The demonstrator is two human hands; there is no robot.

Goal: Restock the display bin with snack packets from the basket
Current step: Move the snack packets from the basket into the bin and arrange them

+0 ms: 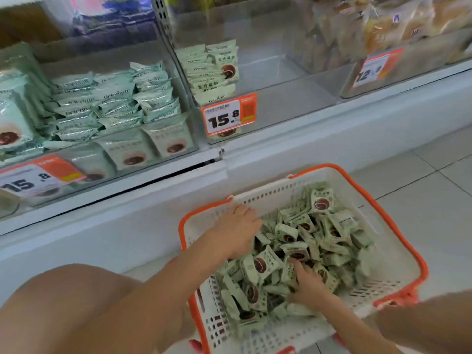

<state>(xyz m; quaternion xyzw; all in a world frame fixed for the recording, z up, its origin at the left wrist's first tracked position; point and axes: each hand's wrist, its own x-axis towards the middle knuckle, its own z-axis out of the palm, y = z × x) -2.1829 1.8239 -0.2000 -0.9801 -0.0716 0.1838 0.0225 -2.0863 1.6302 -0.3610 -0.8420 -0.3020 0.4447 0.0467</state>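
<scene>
Both hands are sunk into the packets (304,254) heaped in the basket (390,226). The left hand (236,229) is laid flat near the basket's far-left corner, palm down, its fingers stretched and pushed in among the packets; whether anything is held under it cannot be told. The right hand (307,282) is set lower, near the middle of the heap, its fingers bent down into the packets; whether a packet is actually gripped cannot be told, since the fingertips are buried.

The packets are pale green, each marked with a dark round picture, and are piled loosely across the basket's floor. The basket is white and slotted, with an orange rim, and is stood on the tiled floor (434,180) against the white shelf base (127,226).

Above it, a clear bin (293,106) is seen mostly bare, with one short stack of like packets kept at its left end behind a price tag (228,114). Left of that, a second bin (115,159) is packed with green packets.
</scene>
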